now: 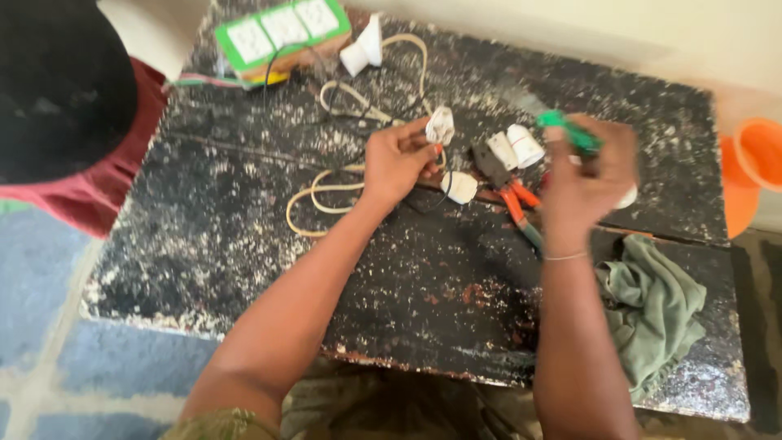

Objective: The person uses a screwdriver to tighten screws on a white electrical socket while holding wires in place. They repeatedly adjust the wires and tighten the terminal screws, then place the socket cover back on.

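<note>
left hand (397, 160) pinches a white plug part (441, 125); right hand (588, 167) is clenched on a green-handled screwdriver (572, 130) above the speckled worktop (244, 236).

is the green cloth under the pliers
No, the green cloth lies crumpled by the right forearm, apart from the orange-handled pliers.

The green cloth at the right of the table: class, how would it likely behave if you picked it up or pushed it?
The green cloth lies crumpled in soft folds, so it would probably hang limp when lifted. It looks thin, so likely light for its size. Pushed across the rough, speckled table, it would probably bunch up rather than slide or roll.
</note>
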